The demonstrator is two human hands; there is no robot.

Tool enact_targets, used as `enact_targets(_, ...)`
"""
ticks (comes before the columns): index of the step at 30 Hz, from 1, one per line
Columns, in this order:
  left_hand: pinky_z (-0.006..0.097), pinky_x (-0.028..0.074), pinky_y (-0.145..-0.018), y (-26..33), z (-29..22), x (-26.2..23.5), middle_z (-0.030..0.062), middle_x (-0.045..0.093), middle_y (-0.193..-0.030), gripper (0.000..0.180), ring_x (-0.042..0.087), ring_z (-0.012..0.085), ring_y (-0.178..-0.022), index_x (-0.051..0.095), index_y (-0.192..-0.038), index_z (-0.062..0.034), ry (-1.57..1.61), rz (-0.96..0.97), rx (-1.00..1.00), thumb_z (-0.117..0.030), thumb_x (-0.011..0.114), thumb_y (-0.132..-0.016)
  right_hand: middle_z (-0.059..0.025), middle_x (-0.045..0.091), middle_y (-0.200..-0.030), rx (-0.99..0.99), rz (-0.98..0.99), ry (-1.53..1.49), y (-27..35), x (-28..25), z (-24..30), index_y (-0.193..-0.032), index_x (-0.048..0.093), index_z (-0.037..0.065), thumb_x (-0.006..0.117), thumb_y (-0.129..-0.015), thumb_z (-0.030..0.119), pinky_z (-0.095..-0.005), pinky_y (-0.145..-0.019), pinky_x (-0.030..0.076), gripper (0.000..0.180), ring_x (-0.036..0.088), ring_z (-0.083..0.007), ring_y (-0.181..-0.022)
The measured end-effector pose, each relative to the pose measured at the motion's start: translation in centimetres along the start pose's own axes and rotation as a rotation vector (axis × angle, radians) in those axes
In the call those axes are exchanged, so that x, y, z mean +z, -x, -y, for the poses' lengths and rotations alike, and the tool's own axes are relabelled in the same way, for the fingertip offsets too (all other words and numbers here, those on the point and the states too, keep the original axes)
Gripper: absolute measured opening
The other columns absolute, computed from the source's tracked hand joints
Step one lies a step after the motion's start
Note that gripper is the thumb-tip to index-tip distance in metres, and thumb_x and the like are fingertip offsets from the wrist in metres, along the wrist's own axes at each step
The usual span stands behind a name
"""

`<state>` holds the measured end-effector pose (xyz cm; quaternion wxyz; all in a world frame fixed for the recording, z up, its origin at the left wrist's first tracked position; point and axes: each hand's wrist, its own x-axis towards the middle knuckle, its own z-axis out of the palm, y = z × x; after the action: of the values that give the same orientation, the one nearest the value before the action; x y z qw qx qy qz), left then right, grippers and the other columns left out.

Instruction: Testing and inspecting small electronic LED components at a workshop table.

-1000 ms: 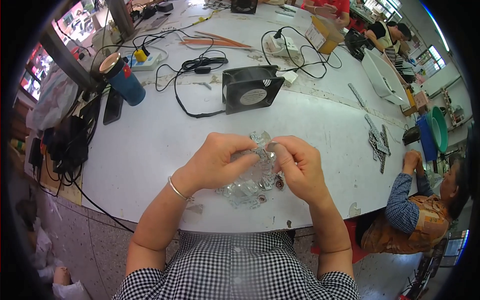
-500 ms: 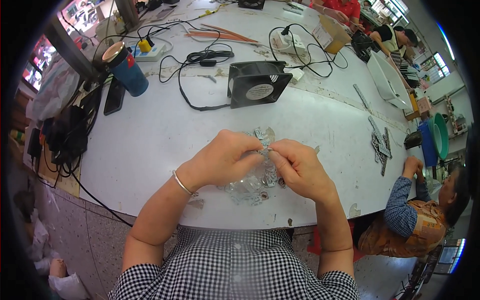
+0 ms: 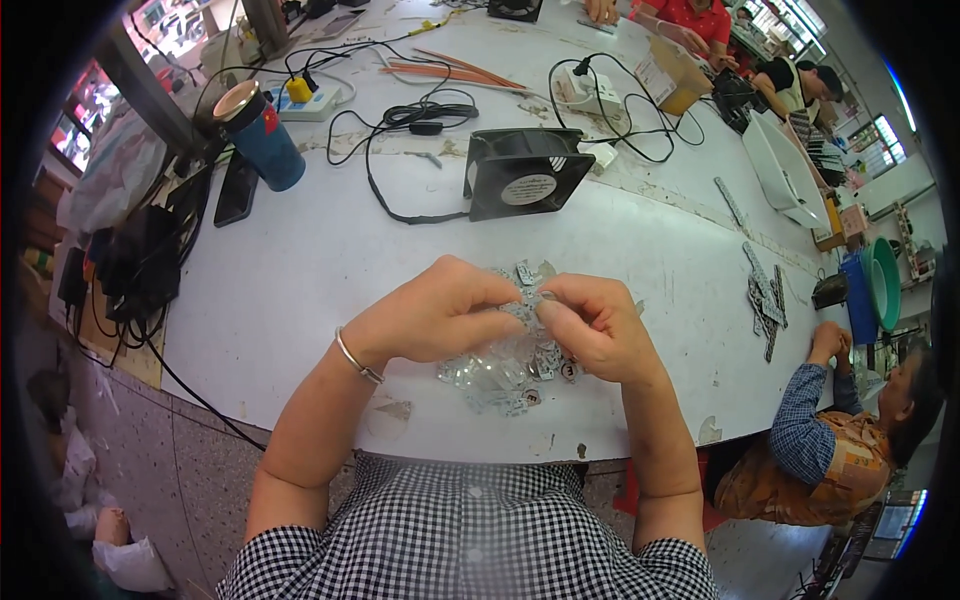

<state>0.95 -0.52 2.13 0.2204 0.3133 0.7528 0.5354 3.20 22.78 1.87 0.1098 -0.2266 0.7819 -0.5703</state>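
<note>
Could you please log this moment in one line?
left hand, right hand: over small clear and pale pieces | grip: unclear | beyond: square black fan

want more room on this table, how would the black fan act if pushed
The black fan will probably stay stiff, since it looks boxy and rigid. It stands upright on one side, so a high push might tip it. Its black cable trails off leftward and would likely drag along.

Bright, diffuse light on my table (image 3: 320,255); windows (image 3: 884,142) at right glare; my left thumb (image 3: 498,327) slightly blurred; strong bowing, black corners.
</note>
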Motion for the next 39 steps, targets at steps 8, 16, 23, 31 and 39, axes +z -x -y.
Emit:
enact_targets(8, 0.024, 0.052, -0.062, -0.2, 0.8, -0.1, 0.0053, 0.067, -0.08, 0.022, 0.064, 0.0074, -0.071, 0.066, -0.11, 0.0026, 0.081, -0.11, -0.044, -0.004, 0.065, -0.089, 0.0016, 0.057, -0.07, 0.2, -0.142, -0.327, -0.5, 0.2, -1.8, -0.099, 0.063, 0.001, 0.053, -0.1, 0.015, -0.0208, -0.053, 0.039, 0.017, 0.049, -0.0045, -0.058)
enact_targets(16, 0.031, 0.054, -0.06, -1.6, 1.6, 2.3, 0.0121, 0.07, -0.087, 0.032, 0.066, 0.0262, -0.066, 0.067, -0.112, -0.0037, -0.606, -0.447, 0.352, -0.003, 0.072, -0.08, -0.0019, 0.059, -0.07, -0.021, -0.276, 0.2, -0.3, 1.2, -2.0, -0.096, 0.063, -0.001, 0.053, -0.098, 0.011, -0.0259, -0.057, 0.043, 0.016, 0.051, -0.0089, -0.061)
enact_targets(23, 0.032, 0.055, -0.059, -1.7, 1.8, 2.2, 0.011, 0.071, -0.087, 0.028, 0.068, 0.0264, -0.068, 0.067, -0.106, -0.0038, -0.716, -0.457, 0.39, -0.004, 0.073, -0.079, -0.007, 0.06, -0.069, -0.036, -0.271, 0.234, -0.3, 1.4, -1.8, -0.094, 0.063, -0.002, 0.054, -0.096, 0.009, -0.029, -0.058, 0.043, 0.014, 0.051, -0.0126, -0.061)
enact_targets(31, 0.032, 0.056, -0.059, -1.6, 1.5, 2.0, 0.0113, 0.071, -0.087, 0.026, 0.068, 0.0273, -0.069, 0.067, -0.103, -0.003, -0.741, -0.468, 0.401, -0.003, 0.073, -0.078, -0.0069, 0.059, -0.07, -0.046, -0.292, 0.272, -0.5, 1.6, -1.7, -0.094, 0.063, -0.002, 0.053, -0.096, 0.009, -0.0295, -0.058, 0.043, 0.014, 0.051, -0.0138, -0.061)
enact_targets(39, 0.031, 0.055, -0.058, -2.0, 2.0, 2.4, 0.0121, 0.071, -0.088, 0.022, 0.068, 0.0265, -0.067, 0.067, -0.101, -0.002, -0.691, -0.562, 0.453, -0.002, 0.072, -0.08, -0.0149, 0.061, -0.074, -0.024, -0.312, 0.191, -0.7, 1.7, -1.1, -0.095, 0.062, -0.001, 0.054, -0.097, 0.012, -0.0351, -0.06, 0.046, 0.015, 0.057, -0.0253, -0.063)
